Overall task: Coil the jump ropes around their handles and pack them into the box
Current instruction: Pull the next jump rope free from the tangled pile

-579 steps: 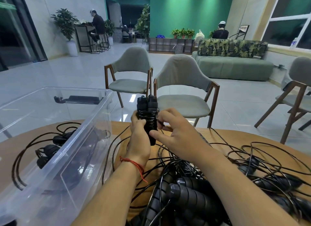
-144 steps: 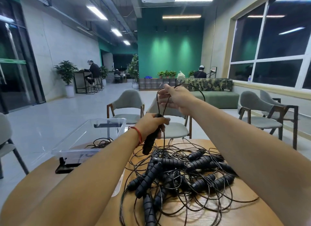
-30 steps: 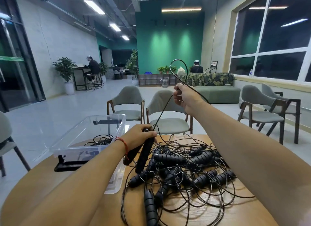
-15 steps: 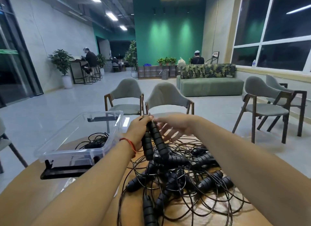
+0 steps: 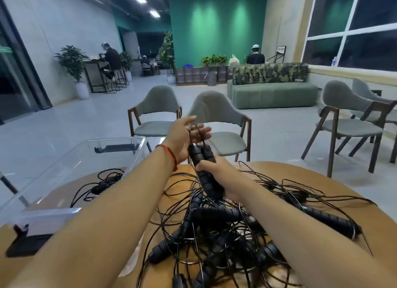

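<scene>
My right hand point(image 5: 218, 175) grips two black ribbed jump-rope handles point(image 5: 200, 156) side by side, tilted up and away from me above the table. My left hand point(image 5: 184, 134) is just beyond the handle tops with its fingers stretched out, and the thin black cord point(image 5: 196, 130) loops across them. A tangled pile of more black handles and cords point(image 5: 214, 234) lies on the round wooden table point(image 5: 322, 180) under my forearms. The clear plastic box point(image 5: 120, 140) stands at the left with one rope point(image 5: 103, 181) inside.
The box has black latches on its far end point(image 5: 117, 147) and near end point(image 5: 25, 242). Two grey chairs point(image 5: 217, 124) stand right behind the table, more chairs at the right. Loose cords spread to the table's right edge. People sit far back in the room.
The pair of handles has passed into my right hand's grip. My left hand has let go of them and opened at their tops, against the cord. The view has tilted down.
</scene>
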Available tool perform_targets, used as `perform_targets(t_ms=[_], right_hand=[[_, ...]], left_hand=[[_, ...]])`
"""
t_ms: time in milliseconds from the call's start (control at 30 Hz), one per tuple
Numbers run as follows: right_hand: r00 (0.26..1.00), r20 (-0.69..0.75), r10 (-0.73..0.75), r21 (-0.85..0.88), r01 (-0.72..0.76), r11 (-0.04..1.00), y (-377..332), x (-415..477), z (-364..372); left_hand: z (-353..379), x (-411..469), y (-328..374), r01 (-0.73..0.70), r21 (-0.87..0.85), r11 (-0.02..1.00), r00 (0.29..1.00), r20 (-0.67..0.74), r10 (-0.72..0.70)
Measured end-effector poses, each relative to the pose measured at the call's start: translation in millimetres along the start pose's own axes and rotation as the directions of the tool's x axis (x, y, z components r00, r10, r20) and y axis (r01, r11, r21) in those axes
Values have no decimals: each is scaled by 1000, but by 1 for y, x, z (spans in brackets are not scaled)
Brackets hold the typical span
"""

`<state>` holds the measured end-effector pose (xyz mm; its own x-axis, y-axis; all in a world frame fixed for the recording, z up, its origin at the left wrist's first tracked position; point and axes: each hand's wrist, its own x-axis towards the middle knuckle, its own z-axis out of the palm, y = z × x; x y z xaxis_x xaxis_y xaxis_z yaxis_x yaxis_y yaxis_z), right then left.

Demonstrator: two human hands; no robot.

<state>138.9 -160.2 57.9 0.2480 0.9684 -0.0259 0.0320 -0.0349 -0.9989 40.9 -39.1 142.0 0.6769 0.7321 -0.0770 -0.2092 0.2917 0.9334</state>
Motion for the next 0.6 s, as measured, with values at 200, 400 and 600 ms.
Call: perform_targets(t_ms=[200, 400, 600], right_hand=[[965, -8, 262, -295, -253, 921, 35, 7, -28], [941, -101, 323, -335, -337, 880, 42, 20, -61], [933, -110, 343, -289, -361, 887, 29, 22, -64]], left_hand=[[7, 81, 95, -281, -90, 956, 951, -159, 265], [-8, 122, 107, -35, 424, 905, 962, -230, 145], [-22, 113, 66, 326, 781, 533, 928, -158, -337]])
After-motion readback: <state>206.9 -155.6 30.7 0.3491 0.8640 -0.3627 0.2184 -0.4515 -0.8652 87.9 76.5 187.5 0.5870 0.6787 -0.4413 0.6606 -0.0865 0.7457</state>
